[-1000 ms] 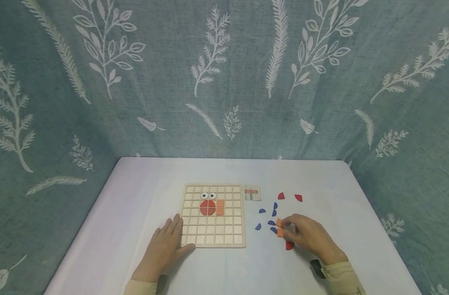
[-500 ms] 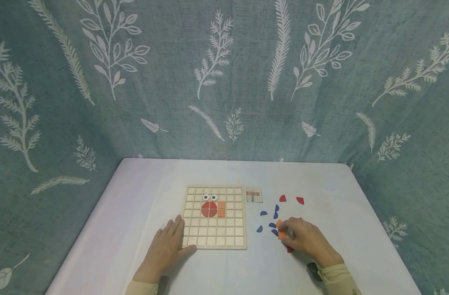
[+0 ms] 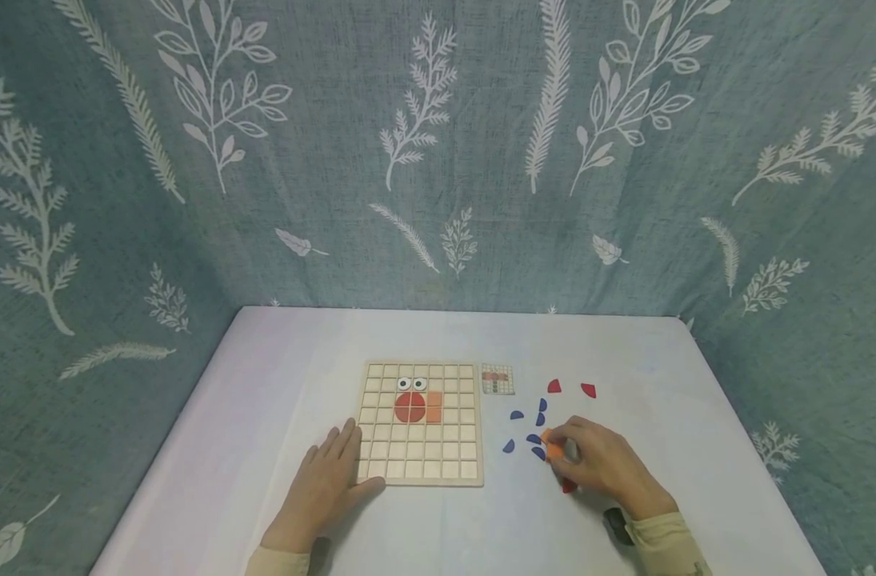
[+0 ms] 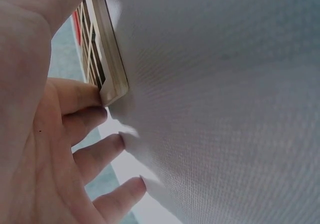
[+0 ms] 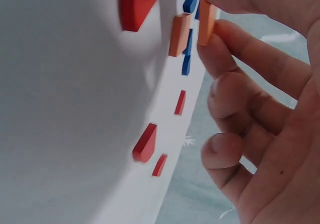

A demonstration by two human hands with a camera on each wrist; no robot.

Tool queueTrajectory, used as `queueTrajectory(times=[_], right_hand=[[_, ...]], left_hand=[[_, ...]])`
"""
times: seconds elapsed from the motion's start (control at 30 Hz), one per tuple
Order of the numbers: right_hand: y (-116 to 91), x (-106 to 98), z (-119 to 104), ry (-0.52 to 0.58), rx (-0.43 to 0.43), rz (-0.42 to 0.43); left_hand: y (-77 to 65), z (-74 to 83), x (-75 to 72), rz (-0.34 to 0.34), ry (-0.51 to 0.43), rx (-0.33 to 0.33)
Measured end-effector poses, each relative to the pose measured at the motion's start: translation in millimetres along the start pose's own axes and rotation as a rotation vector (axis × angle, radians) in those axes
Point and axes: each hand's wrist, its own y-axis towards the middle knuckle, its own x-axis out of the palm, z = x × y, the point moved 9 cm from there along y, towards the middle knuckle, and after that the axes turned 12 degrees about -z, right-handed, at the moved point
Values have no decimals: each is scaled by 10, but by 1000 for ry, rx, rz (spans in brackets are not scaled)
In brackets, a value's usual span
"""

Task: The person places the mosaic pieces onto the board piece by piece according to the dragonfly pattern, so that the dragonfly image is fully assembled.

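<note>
Orange tile (image 5: 206, 26), pinched between thumb and fingers of the right hand (image 3: 605, 462) near blue half-discs (image 3: 534, 439) on the desk (image 3: 301, 344), looks light, stiff and smooth, best gripped by opposite edges; the left hand (image 3: 322, 480), fingers extended, rests against the gridded board (image 3: 423, 482).

Perhaps a recording booth, leaf-print cloth (image 3: 330, 120)

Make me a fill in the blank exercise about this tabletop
The right hand pinches a piece colored ____.
The grid board carries ____ eye pieces.
In the head view, the small card lies to the board's ____.
The loose half-round pieces are colored ____.
Missing words: orange; two; right; blue.
</note>
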Motion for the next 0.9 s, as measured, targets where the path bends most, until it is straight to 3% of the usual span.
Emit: queueTrajectory(times=[0.23, 0.43, 0.73, 0.9], right_hand=[[4, -132, -232, -54, -233, 204], [46, -224, -421, -21, -407, 332], [190, -349, -677, 105, -531, 468], [319, -400, -814, 154, -548, 515]], left_hand=[[8, 6, 5, 10, 8, 5], [11, -10, 25, -7, 2, -7], [6, -14, 21, -16, 6, -12], [3, -19, 22, -21, 0, -17]])
